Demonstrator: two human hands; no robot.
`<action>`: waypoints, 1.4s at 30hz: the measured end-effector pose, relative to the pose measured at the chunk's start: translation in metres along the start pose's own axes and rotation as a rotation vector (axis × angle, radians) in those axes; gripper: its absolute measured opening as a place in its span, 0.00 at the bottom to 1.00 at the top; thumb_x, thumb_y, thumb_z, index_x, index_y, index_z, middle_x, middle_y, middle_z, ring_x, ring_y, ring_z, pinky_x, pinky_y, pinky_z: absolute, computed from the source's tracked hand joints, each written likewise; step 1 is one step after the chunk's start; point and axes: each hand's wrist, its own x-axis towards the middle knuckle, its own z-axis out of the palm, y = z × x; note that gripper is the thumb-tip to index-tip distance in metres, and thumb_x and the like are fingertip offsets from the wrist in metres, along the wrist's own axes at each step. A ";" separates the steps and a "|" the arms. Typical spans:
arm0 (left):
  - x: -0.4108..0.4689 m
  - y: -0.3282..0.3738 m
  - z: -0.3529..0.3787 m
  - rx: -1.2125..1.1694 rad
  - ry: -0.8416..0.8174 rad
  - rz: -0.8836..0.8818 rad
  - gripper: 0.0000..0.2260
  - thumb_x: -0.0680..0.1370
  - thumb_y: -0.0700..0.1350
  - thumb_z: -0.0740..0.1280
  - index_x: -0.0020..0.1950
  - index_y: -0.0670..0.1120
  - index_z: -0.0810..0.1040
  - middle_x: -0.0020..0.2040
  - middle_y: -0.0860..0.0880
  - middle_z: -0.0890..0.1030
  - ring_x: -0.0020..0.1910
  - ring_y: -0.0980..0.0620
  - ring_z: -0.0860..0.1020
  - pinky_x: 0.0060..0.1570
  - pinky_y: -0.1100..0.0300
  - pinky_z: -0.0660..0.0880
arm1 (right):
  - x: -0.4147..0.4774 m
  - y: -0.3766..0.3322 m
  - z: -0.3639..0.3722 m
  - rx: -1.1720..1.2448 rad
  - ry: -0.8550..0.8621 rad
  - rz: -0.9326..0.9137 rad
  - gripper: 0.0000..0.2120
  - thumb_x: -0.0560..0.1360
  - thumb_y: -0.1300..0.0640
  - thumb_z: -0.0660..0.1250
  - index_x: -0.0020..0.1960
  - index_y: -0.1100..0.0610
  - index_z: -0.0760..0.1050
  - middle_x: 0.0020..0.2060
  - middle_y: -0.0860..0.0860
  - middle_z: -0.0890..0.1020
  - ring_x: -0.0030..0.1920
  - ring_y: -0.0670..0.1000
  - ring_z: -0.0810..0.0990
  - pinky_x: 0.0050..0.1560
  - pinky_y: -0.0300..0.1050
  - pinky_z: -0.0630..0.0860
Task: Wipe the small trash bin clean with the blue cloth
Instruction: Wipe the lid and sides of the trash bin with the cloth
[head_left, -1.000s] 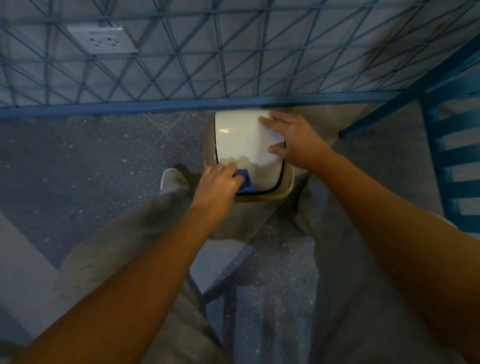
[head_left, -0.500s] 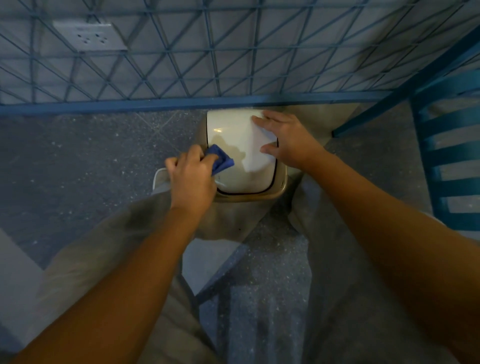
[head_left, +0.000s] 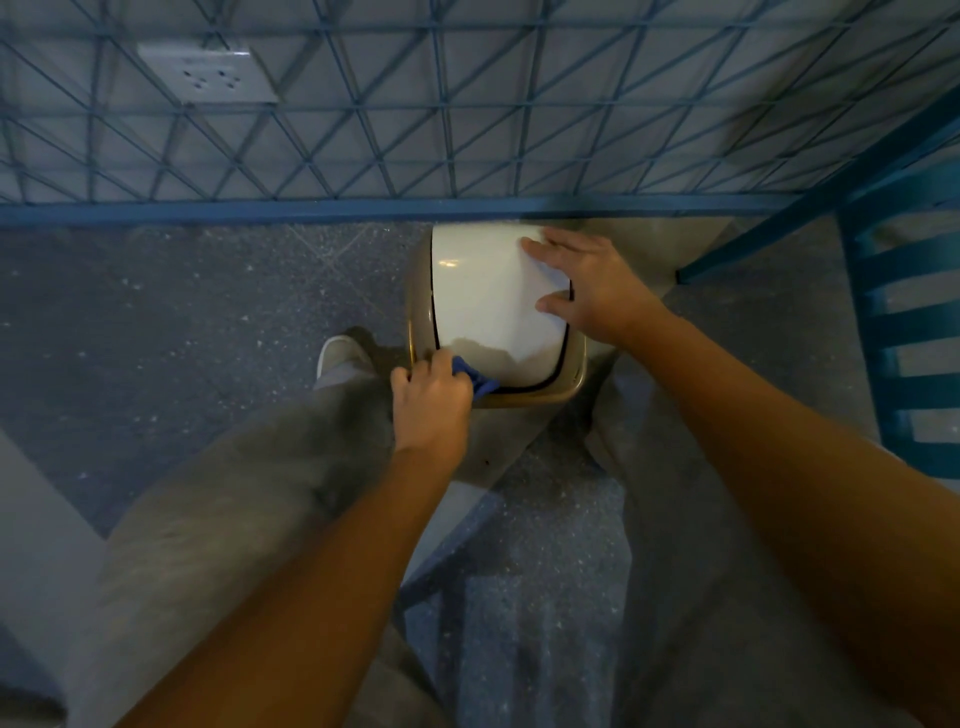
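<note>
Small trash bin (head_left: 571, 382), on the floor by the wall: left hand (head_left: 434, 402), fingers pinching the blue cloth (head_left: 475, 382), has slid from the lid's left edge to its near-left corner (wiping apparently midway); right hand (head_left: 597, 291), fingers spread, steadies the lid

Open speckled floor (head_left: 171, 322) fills the left of the frame, giving clear access to the small trash bin (head_left: 493, 306) from that side. Behind it, at the top, a blue mesh fence (head_left: 467, 119) closes the way. A blue slatted chair (head_left: 909, 332) blocks the right edge. The person's trousered legs (head_left: 249, 509) flank the bin's near side, leaving a narrow floor gap at lower centre.
</note>
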 end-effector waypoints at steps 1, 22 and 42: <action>0.000 0.004 0.000 -0.020 -0.032 -0.016 0.09 0.64 0.40 0.75 0.43 0.43 0.81 0.45 0.42 0.79 0.42 0.41 0.79 0.45 0.52 0.74 | 0.000 0.000 0.000 -0.001 0.000 0.002 0.32 0.74 0.56 0.67 0.74 0.51 0.57 0.75 0.53 0.59 0.74 0.56 0.55 0.75 0.55 0.52; 0.005 0.006 -0.008 -0.641 0.098 -0.353 0.10 0.74 0.45 0.67 0.51 0.41 0.79 0.50 0.38 0.75 0.45 0.38 0.76 0.46 0.49 0.74 | 0.006 0.009 0.008 -0.028 0.037 -0.032 0.32 0.73 0.55 0.67 0.74 0.51 0.58 0.74 0.53 0.60 0.74 0.56 0.57 0.75 0.56 0.51; 0.000 0.046 0.020 -1.299 0.155 -1.017 0.11 0.74 0.43 0.68 0.42 0.33 0.77 0.43 0.33 0.79 0.40 0.47 0.74 0.41 0.57 0.68 | 0.003 0.006 0.007 -0.023 0.032 -0.020 0.32 0.73 0.55 0.68 0.73 0.51 0.58 0.74 0.53 0.60 0.73 0.57 0.57 0.74 0.55 0.52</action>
